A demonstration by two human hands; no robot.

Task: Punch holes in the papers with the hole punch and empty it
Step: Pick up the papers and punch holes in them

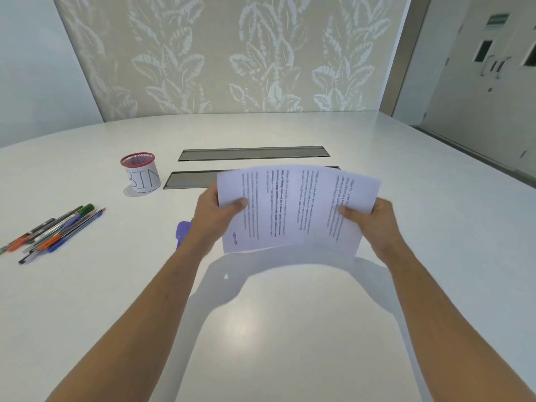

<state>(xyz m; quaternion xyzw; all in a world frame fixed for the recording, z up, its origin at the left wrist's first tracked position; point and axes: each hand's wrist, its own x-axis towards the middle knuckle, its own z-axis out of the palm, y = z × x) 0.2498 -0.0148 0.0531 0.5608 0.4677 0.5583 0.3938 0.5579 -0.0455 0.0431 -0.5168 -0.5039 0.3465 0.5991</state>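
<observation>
Above the white table, the printed papers are held lifted and fanned by the left hand and right hand, each pinching a side edge, probably to square them before the purple hole punch, half hidden behind the left wrist, is used.

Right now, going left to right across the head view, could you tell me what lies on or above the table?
Pens → BIN cup → purple hole punch → left hand → papers → right hand.

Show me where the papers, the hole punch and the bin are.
papers [293,210], head view, middle of the top printed sheet.
hole punch [183,232], head view, purple part showing beside the left wrist.
bin [142,178], head view, its white label.
</observation>
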